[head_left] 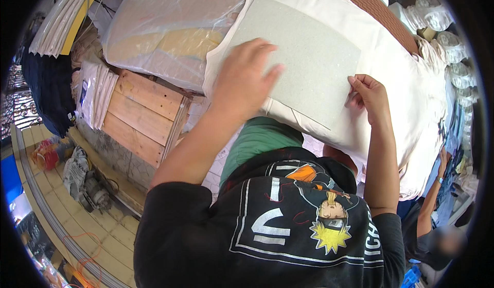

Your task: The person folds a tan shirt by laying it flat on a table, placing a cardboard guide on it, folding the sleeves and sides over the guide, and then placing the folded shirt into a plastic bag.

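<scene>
A flat sheet of grey cardboard (303, 56) lies on cream fabric (401, 77) spread over the work surface in front of me. My left hand (249, 77), a little blurred, is over the board's left part with its fingers apart; whether the palm touches it I cannot tell. My right hand (369, 95) pinches the board's right edge between thumb and fingers. The fabric extends beyond the board to the right and hangs down at the near side.
A large plastic-wrapped bundle (164, 25) lies to the left of the fabric, beside a wooden pallet (141, 115). Plastic-bagged packs (95, 95) lean nearby. A brown textured strip (383, 15) runs along the far right. Another person's arm (432, 195) reaches toward clothes at right.
</scene>
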Action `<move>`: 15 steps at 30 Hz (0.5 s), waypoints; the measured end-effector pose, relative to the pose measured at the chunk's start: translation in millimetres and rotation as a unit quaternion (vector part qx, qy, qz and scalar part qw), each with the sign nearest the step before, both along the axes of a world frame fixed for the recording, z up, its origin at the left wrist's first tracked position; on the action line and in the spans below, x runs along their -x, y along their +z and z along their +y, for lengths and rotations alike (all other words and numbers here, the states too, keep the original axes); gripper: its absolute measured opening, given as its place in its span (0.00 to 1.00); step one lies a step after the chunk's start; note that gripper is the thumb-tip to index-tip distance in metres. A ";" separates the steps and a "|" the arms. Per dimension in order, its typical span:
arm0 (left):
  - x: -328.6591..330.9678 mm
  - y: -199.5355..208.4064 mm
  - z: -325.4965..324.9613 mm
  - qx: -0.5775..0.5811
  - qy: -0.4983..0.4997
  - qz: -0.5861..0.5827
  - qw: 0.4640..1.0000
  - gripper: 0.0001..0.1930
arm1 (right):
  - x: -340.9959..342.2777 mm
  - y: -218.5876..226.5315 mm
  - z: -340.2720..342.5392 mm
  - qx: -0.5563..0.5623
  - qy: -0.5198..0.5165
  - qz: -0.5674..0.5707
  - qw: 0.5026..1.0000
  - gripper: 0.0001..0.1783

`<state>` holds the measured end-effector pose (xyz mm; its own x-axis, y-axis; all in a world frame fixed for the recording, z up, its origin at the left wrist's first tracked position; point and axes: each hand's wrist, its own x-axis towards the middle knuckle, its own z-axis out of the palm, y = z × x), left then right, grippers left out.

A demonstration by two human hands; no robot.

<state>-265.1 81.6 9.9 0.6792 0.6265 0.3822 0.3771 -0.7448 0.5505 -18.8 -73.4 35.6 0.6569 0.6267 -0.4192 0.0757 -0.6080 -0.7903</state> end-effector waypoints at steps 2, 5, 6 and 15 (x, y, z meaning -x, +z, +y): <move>-22.1 -9.9 -11.5 -0.022 -0.038 0.041 0.998 0.27 | 2.4 3.2 2.8 0.014 -0.004 -0.010 1.000 0.12; -38.8 -19.6 -20.9 -0.052 -0.033 0.100 0.993 0.32 | 3.9 6.4 6.2 0.018 -0.017 -0.045 0.999 0.14; -40.9 -22.6 -21.4 -0.044 -0.034 0.118 0.992 0.33 | 3.6 5.9 6.5 0.018 -0.021 -0.059 0.998 0.14; -40.0 -28.3 -20.1 -0.063 -0.032 0.141 0.987 0.34 | 0.3 1.7 10.5 0.062 0.000 -0.069 0.996 0.16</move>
<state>-225.0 61.5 -18.4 0.8066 0.5382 0.2445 0.4519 -0.8280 0.3319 -19.1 -62.8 37.3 0.7129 0.5757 -0.4003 0.1782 -0.7009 -0.6907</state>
